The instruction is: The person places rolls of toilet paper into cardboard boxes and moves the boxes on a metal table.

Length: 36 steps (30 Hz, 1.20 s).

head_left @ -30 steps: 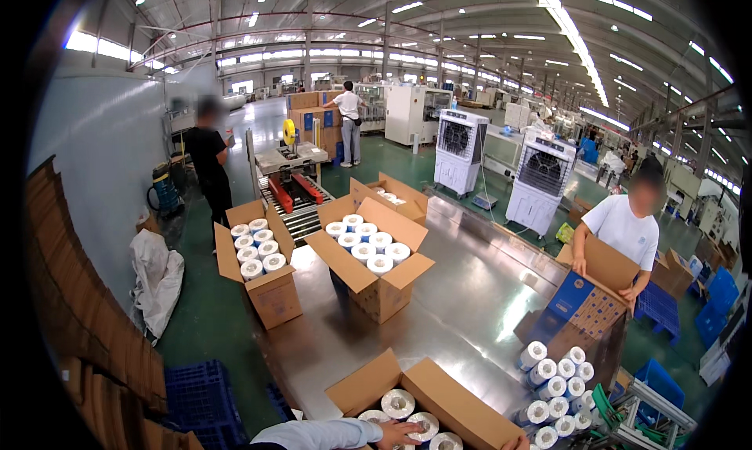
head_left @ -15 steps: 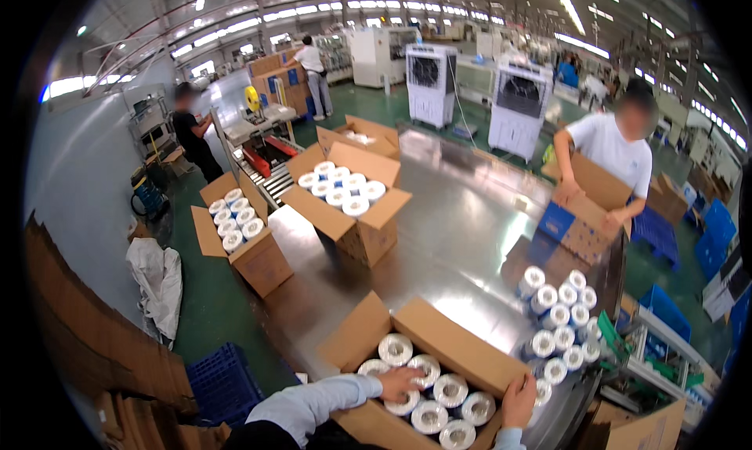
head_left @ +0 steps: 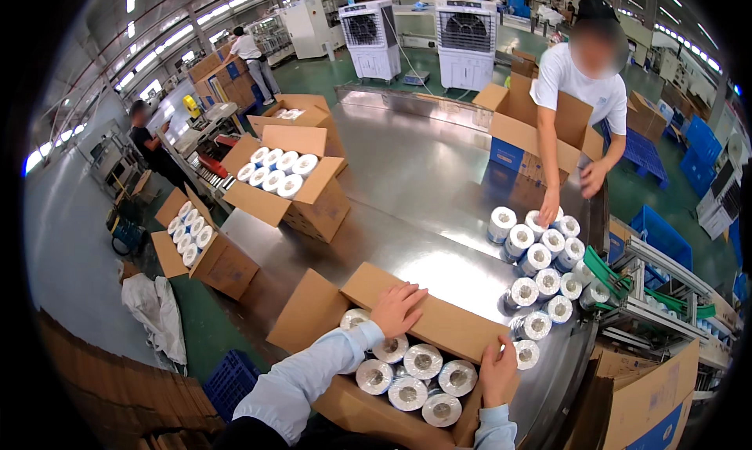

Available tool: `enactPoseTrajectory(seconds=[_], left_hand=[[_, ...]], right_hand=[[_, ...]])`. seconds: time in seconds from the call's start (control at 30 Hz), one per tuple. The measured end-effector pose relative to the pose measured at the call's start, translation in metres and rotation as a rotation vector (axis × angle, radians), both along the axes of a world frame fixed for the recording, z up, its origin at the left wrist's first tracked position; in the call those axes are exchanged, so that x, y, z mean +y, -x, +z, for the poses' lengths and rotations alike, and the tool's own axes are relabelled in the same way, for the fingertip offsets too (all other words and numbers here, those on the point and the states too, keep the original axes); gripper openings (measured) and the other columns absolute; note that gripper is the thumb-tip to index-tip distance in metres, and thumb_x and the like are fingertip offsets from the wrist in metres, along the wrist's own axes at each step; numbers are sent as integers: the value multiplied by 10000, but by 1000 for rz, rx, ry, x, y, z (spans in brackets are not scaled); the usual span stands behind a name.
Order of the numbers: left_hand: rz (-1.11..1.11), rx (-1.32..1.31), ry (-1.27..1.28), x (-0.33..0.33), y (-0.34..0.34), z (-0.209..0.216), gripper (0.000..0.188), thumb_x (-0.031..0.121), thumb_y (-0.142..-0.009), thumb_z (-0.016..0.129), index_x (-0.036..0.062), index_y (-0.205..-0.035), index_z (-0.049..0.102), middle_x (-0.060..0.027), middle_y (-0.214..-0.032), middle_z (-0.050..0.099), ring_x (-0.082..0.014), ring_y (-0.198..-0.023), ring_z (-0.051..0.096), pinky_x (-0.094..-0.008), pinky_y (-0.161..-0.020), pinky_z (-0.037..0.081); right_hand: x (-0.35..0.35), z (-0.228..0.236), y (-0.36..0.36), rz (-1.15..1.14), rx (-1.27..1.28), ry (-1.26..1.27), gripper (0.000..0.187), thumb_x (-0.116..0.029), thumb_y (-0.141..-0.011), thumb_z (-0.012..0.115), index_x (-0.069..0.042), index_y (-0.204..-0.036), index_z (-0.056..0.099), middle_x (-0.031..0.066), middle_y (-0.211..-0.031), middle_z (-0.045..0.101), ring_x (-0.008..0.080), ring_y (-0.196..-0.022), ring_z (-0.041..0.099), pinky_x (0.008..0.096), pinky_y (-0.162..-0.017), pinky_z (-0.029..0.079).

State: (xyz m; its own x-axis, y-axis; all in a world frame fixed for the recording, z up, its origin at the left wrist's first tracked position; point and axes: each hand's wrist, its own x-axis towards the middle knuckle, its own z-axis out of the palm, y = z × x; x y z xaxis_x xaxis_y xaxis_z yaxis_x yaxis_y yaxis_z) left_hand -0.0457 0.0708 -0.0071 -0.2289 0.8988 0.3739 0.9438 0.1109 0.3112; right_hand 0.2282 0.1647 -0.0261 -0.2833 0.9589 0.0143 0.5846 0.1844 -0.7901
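Note:
Right in front of me stands a brown cardboard box (head_left: 435, 313) with raised flaps, packed with upright white rolls (head_left: 423, 361) in shiny wrap with hollow centres. My left hand (head_left: 398, 310) lies across the box's far flap, its fingers stretched out and touching the cardboard. At the box's right end, my right hand (head_left: 498, 369) has its fingers curled over the edge by the flap corner. More of these rolls (head_left: 536, 258), some with blue sides showing, stand in a cluster on the metal table (head_left: 392, 223) to the right. Part of the near rolls is hidden by my left forearm.
Across the table, a co-worker (head_left: 583, 82) reaches one hand onto the loose rolls, beside an open box (head_left: 513, 148). Filled open boxes (head_left: 321, 207) stand at the left. A metal-framed conveyor (head_left: 650, 278) with green guides adjoins the right edge. A blue crate (head_left: 231, 383) sits lower left.
My left hand has moved from the rolls inside to the far flap. My right hand stays at the box's right end. The co-worker's hand has gone from their box to the loose rolls.

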Motion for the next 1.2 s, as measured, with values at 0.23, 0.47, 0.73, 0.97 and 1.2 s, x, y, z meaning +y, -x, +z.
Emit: enactPoseTrajectory(seconds=[0.23,0.47,0.73,0.97,1.2], left_hand=[[-92,-99,662,78,25,-13,291,390,-820,614,126,-820,736,-119,-816,686,-326,-805,650,-449,-727,523],[-301,-213,467,243,-42,-65,487,101,-821,640,143,-1298,556,-158,-1220,558,-332,-1129,548,-394,-938,466],[-827,413,726,366,-134,-160,356,131,-758,650,230,-1094,712,-150,-1341,450,-332,-1273,409,-373,-1023,401],[-589,367,753,350,-115,-148,338,343,-672,737,193,-974,769,-142,-1141,536,-316,-1100,505,-375,-915,455],[-243,-453,364,257,15,10,412,315,-688,763,122,-1052,745,-118,-996,578,-224,-956,598,-322,-832,496]], right_hand=[[103,8,-31,80,166,22,171,-178,-873,646,-35,-963,674,106,-704,588,226,-625,562,333,-581,446],[237,-109,-104,77,-463,-335,366,-158,-739,701,-137,-1102,659,100,-1098,589,324,-1071,517,409,-875,445],[250,-167,-100,218,-448,-301,422,-173,-625,722,-177,-1047,698,153,-1130,529,342,-1080,483,422,-880,421],[270,-179,-63,99,-525,-257,325,-266,-630,769,-140,-924,714,155,-968,544,334,-982,497,434,-835,409],[239,-181,-87,57,-420,-225,375,-309,-647,784,-55,-903,683,186,-903,571,371,-903,549,459,-791,453]])
